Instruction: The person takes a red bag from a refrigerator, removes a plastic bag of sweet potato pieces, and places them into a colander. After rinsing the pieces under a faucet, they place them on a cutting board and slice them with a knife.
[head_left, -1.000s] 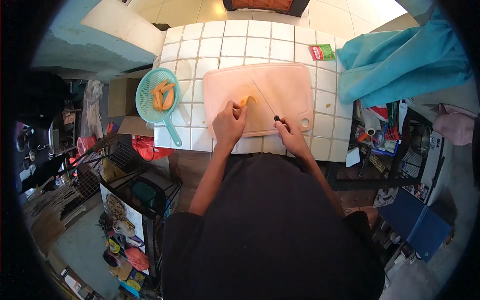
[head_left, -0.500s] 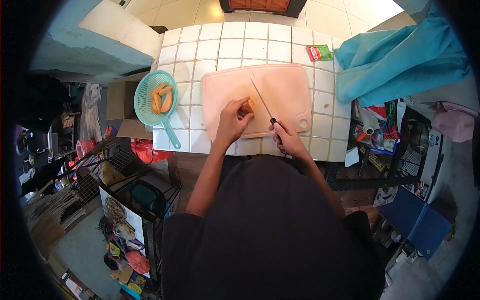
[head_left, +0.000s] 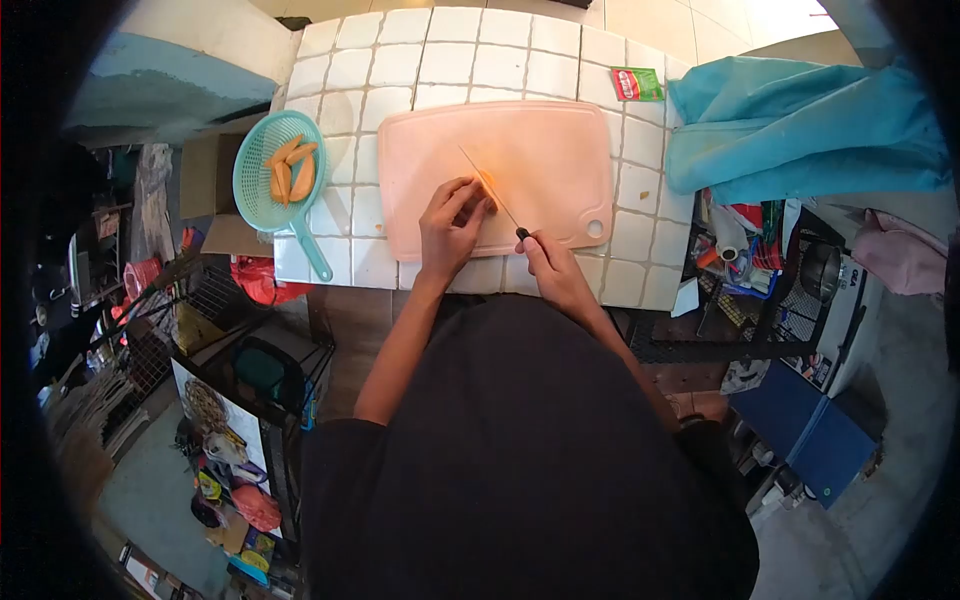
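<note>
A pink cutting board (head_left: 420,130) lies on the tiled counter. My left hand (head_left: 450,222) is closed over an orange vegetable piece (head_left: 487,180) near the board's middle, fingers curled and covering most of it. In my right hand (head_left: 560,275), at the board's front edge, is the black handle of a kitchen knife (head_left: 508,211). Its thin blade slants away to the upper left, running right along the piece and close beside my left fingertips. Left of the board, a turquoise plastic strainer (head_left: 243,150) with a long handle holds several peeled orange pieces (head_left: 303,180).
White tiles (head_left: 500,68) cover the counter. A red and green sachet (head_left: 637,84) lies at its back right, beside a draped turquoise cloth (head_left: 790,125). A small orange scrap (head_left: 644,194) sits right of the board. Cluttered shelving (head_left: 760,250) stands at the right.
The knife has moved left, from apart on the right of the orange piece to right against it. My right hand moved with it. The whole view has shifted slightly.
</note>
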